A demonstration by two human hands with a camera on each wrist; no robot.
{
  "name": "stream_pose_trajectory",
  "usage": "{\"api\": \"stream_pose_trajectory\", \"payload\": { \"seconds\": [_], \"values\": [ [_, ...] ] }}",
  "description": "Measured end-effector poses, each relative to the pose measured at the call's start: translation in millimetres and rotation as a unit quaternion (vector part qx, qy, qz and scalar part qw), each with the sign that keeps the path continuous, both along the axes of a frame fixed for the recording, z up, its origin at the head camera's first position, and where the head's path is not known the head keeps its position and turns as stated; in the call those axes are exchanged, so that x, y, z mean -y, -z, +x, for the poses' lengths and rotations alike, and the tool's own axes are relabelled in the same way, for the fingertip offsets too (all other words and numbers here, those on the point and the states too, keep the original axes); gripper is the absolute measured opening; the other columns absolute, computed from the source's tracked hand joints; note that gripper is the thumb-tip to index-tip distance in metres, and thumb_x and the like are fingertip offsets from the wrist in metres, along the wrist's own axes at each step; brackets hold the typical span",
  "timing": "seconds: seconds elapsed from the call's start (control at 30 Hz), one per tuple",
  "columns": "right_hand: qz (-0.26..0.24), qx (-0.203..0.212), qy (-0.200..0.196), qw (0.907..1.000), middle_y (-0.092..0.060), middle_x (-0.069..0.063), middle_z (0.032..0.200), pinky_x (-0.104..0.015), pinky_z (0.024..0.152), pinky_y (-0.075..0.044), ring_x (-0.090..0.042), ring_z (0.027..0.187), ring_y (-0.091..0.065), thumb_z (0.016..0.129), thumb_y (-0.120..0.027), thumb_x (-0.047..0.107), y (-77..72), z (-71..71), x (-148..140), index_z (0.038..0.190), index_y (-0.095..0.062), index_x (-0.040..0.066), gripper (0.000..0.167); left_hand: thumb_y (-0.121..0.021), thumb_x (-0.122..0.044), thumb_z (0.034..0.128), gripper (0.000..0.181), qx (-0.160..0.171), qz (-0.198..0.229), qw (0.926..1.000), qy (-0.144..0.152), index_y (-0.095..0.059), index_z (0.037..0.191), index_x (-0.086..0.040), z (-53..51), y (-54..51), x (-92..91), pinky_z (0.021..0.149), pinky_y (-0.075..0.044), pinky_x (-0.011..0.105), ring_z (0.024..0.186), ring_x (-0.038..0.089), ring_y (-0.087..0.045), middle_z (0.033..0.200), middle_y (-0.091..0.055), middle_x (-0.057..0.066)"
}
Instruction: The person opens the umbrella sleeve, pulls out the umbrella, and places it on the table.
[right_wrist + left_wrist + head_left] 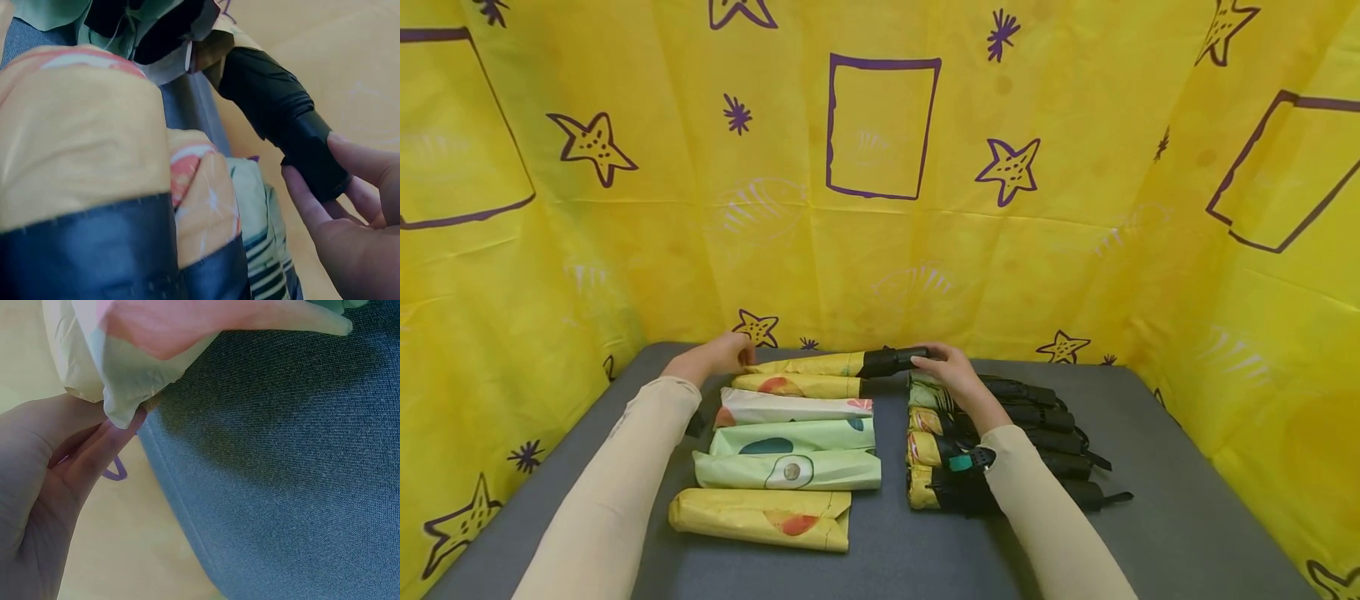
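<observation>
At the back of the grey table lies a long yellow sleeve [820, 364] with a black folded umbrella [891, 361] sticking out of its right end. My left hand [726, 354] pinches the sleeve's left end between thumb and fingers, also seen in the left wrist view. The right hand [951, 367] holds the umbrella's black end, with thumb on one side and fingers on the other in the right wrist view. How far the umbrella reaches inside the sleeve is hidden. A yellow sleeve [808, 385] with an orange-red print lies just in front.
Nearer on the left lie a white sleeve [797, 407], green sleeves [831, 471] and a yellow sleeve [737, 512]. Under and beside my right arm, several black umbrellas [1060, 442] with patterned ends lie side by side. A yellow printed cloth [880, 275] encloses the grey table [895, 533].
</observation>
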State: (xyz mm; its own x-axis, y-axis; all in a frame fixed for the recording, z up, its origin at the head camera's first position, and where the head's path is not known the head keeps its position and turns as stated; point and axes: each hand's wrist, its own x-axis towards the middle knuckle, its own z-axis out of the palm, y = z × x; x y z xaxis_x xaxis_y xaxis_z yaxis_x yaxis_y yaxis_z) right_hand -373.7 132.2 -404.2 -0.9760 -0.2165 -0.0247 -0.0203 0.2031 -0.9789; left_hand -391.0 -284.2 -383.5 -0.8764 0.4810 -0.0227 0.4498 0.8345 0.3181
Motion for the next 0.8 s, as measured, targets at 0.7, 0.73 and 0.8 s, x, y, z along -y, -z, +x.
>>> {"api": "stream_pose_trajectory", "payload": {
  "seconds": [0.7,0.73,0.8],
  "values": [
    [-0.080,-0.017,0.016,0.9966,-0.043,-0.018,0.146,-0.046,0.107,-0.043,-0.031,0.120,-0.054,0.096,-0.060,0.013,-2.4,-0.7,-11,0.141,-0.045,-0.002,0.050,-0.067,0.009,0.0789,0.009,0.008,-0.003,1.0000,-0.003,-0.069,0.083,0.001,-1.8,3.2,-0.6,0.068,-0.054,0.034,0.073,0.019,-0.060,0.081,-0.067,0.016],
    [-0.083,-0.019,0.014,0.9963,-0.043,-0.019,0.144,-0.046,0.107,-0.043,-0.030,0.119,-0.055,0.095,-0.061,0.014,-1.8,-0.2,-11,0.140,-0.045,-0.004,0.051,-0.067,0.009,0.0790,0.009,0.008,-0.003,0.9999,-0.006,-0.069,0.083,0.001,-2.1,3.4,-0.6,0.068,-0.054,0.034,0.073,0.019,-0.060,0.081,-0.067,0.016],
    [-0.087,-0.022,0.019,0.9958,-0.046,-0.022,0.140,-0.044,0.104,-0.046,-0.028,0.115,-0.058,0.094,-0.064,0.017,-0.9,1.4,-12,0.139,-0.046,-0.006,0.054,-0.068,0.008,0.0787,0.009,0.006,-0.005,1.0000,-0.005,-0.069,0.082,0.001,-2.5,3.5,-0.5,0.068,-0.053,0.034,0.072,0.019,-0.059,0.080,-0.067,0.015]
  ]
}}
